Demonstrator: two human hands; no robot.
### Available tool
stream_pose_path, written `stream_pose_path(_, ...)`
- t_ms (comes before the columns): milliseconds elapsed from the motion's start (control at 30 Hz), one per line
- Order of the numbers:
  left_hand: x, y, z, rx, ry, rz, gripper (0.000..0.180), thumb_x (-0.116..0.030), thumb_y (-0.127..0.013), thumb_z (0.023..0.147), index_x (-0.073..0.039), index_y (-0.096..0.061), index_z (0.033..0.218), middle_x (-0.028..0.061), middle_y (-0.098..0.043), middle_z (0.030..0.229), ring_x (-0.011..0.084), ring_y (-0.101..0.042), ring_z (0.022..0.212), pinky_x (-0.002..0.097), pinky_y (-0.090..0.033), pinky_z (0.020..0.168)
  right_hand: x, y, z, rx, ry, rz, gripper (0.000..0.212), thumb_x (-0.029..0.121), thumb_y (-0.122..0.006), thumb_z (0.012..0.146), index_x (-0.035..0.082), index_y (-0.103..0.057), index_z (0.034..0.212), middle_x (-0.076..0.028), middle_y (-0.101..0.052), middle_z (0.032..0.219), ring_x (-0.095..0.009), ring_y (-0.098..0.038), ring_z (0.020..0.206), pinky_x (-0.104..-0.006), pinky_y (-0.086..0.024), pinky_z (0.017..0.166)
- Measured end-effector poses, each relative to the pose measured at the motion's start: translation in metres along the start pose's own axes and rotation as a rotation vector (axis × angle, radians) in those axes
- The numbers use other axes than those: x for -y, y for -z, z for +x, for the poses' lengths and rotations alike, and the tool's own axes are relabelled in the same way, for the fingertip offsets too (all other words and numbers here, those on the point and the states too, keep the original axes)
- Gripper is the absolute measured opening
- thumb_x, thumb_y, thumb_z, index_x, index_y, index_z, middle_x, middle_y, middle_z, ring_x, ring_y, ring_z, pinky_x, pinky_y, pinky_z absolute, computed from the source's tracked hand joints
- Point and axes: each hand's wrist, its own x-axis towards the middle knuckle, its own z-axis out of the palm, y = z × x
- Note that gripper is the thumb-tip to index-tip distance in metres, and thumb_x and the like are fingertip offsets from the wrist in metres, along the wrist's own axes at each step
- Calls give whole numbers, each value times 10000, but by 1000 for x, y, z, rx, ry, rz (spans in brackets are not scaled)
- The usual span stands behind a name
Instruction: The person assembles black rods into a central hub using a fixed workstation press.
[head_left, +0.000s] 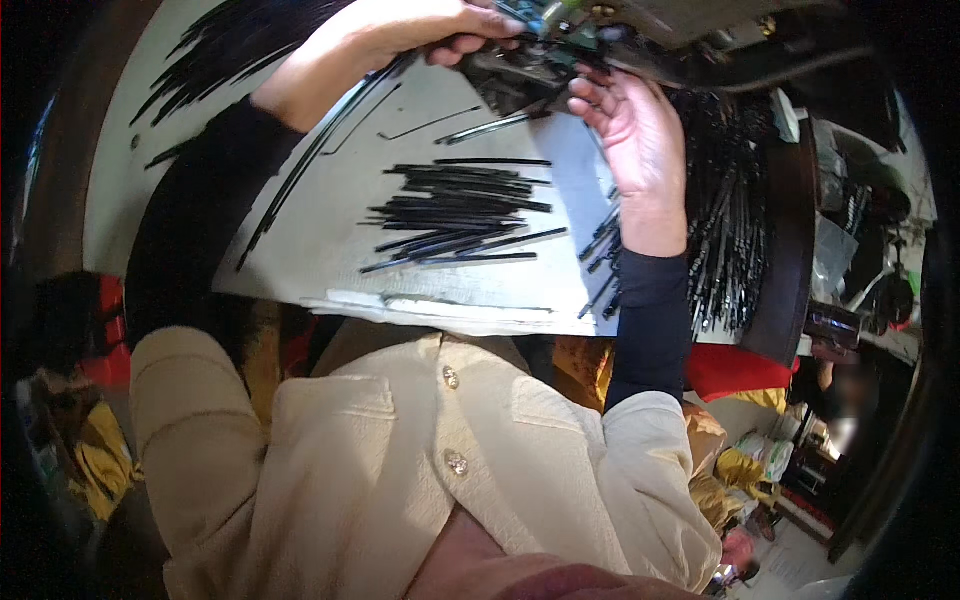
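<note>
Both my hands reach to the far edge of a white tabletop, at a dark machine [520, 75] with metal parts. The fingers of my left hand [465, 30] are closed in a pinch at the machine's left side. Long thin black strips [310, 165] run from under that hand toward the near left. My right hand [635, 125] is palm-up at the machine's right side, with its fingers curled. What its fingertips hold is hidden among dark parts. Between my forearms lies a loose pile of short black strips [455, 210].
Long black strips [230, 50] are heaped at the far left. A dense bundle of shiny black strips [730, 220] lies on the right, beside a dark wooden edge [790, 250]. Two bent thin rods [430, 122] rest near the machine. Yellow bags [740, 470] stand below right.
</note>
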Motion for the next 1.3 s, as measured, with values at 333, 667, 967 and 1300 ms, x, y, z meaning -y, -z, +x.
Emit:
stream_pose_path(333, -12, 11, -18, 40, 45, -131, 234, -225, -614, 846, -12, -632, 750, -45, -467, 538, 27, -376, 436, 187, -278, 407, 2, -17, -11, -50, 282, -528, 291, 79, -638, 819, -33, -558, 1077, -74, -609, 1004, -120, -557, 891, -234, -418, 821)
stream_pose_path(667, 12, -14, -42, 267, 82, 119, 295, -316, -591, 861, -30, -659, 868, -47, -448, 485, 24, -413, 393, 167, -299, 357, -1, -55, -35, 464, 536, -1318, 210, 159, -687, 727, 46, -645, 898, -101, -621, 852, -255, -576, 786, -343, -456, 726)
stream_pose_path(967, 7, 22, -40, -190, 117, 241, 301, -258, -572, 855, 27, -644, 794, 50, -575, 587, 128, -528, 488, 258, -411, 456, 6, -50, -37, 312, 328, -1395, 177, 183, -628, 795, 28, -677, 866, -138, -652, 797, -272, -627, 704, -331, -482, 636)
stream_pose_path(1300, 9, 10, -42, -261, -153, 1209, 271, -234, -583, 733, 29, -643, 704, 203, -599, 646, 335, -627, 646, 403, -501, 597, 4, -46, -34, 379, -164, -1027, 279, 150, -552, 830, -11, -618, 1049, -54, -606, 632, -79, -560, 594, -213, -433, 586)
